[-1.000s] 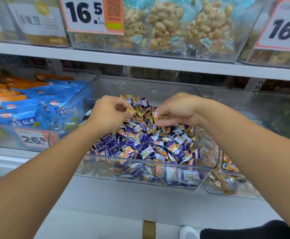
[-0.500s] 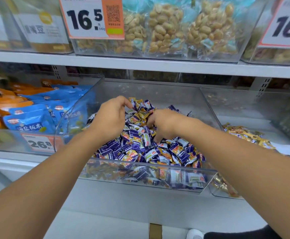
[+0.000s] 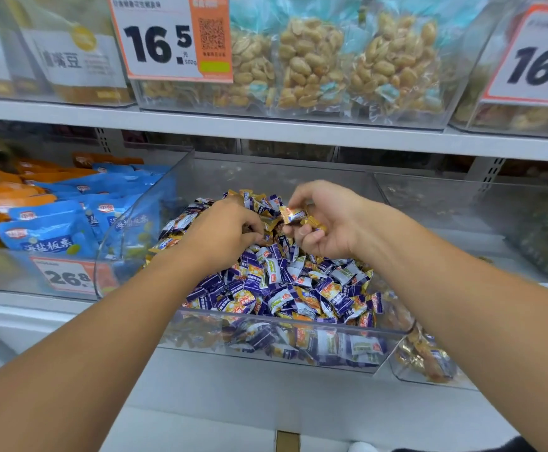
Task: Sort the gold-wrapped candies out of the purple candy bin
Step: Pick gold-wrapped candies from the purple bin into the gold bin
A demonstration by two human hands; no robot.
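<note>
The clear purple candy bin [image 3: 298, 349] is heaped with purple candies [image 3: 275, 282]. The right hand [image 3: 328, 223] pinches gold-wrapped candies [image 3: 293, 214] above the heap; the left hand [image 3: 223, 234], fingers curled, digs into the pile beside it

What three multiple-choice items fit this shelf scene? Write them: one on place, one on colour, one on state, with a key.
1. The blue snack packets lie where?
A. bin left of the candy bin
B. top shelf
C. floor

2. Most wrappers in the candy bin are?
A. green
B. purple
C. red

3. The right hand is?
A. flat and empty
B. on the price tag
C. holding gold-wrapped candies

Key: A, they sit in the left neighbouring bin; B, purple dominates the heap; C, its fingers curl round gold wrappers.
</note>
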